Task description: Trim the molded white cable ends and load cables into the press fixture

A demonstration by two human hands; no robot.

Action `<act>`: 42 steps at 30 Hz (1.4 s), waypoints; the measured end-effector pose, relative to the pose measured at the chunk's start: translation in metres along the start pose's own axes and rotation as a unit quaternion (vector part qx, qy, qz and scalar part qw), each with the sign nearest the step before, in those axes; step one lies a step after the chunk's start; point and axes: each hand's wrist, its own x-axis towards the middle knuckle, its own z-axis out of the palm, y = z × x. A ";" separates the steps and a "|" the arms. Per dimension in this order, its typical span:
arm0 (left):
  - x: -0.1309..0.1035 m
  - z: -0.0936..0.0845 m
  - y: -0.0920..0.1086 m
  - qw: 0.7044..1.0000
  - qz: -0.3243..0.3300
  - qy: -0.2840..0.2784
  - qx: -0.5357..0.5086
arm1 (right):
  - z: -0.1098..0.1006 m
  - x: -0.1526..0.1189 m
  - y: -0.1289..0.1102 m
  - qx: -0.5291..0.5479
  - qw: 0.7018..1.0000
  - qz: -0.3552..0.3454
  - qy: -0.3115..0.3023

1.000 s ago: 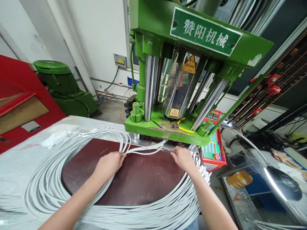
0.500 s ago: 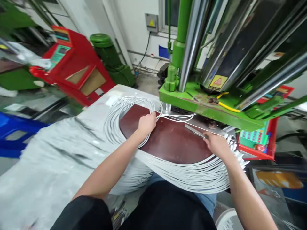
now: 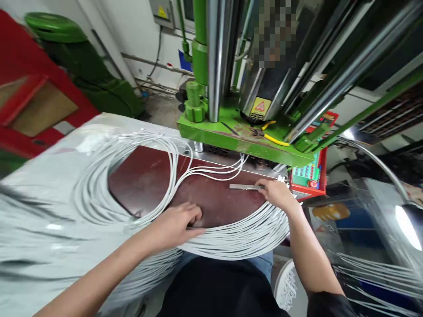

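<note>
My left hand (image 3: 180, 222) is over the near edge of the brown board (image 3: 214, 204), its thumb apart from the curled fingers. It lies at the sweeping bundle of white cables (image 3: 238, 240); whether it touches them I cannot tell. In my right hand (image 3: 276, 193) is a slim, flat metal tool (image 3: 244, 187) pointing left above the board. White connector ends of the bundle show beside that hand. To the left a large coil of white cables (image 3: 90, 189) rests on board and table, and a few strands run from it under the green press plate (image 3: 231, 138).
The green press (image 3: 200, 66) with steel columns stands just beyond the board. Pliers with yellow handles (image 3: 276, 140) lie on its plate. A red control cabinet (image 3: 36, 110) is at left, a white bucket (image 3: 286, 286) below right, and a lamp (image 3: 408, 224) at far right.
My left hand has let go of the cable coil and moved toward me to the near bundle. The right hand still holds the metal tool, now more level. The view has shifted right.
</note>
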 end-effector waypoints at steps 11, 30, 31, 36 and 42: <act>-0.002 0.021 0.006 0.997 0.024 -0.046 -0.050 | -0.006 -0.044 -0.068 0.178 0.966 -0.186 0.031; 0.004 -0.006 -0.002 0.913 -0.044 -0.087 -0.396 | -0.040 -0.063 0.009 0.197 0.977 -0.070 0.046; 0.004 -0.007 -0.003 0.906 -0.049 -0.090 -0.411 | -0.039 -0.062 0.010 0.176 0.981 -0.062 0.053; 0.002 -0.010 -0.002 0.895 -0.055 -0.109 -0.428 | -0.023 -0.049 0.016 0.116 0.990 -0.049 0.061; 0.000 -0.006 0.012 0.966 -0.043 -0.105 -0.231 | -0.022 -0.047 0.016 0.088 0.993 -0.030 0.077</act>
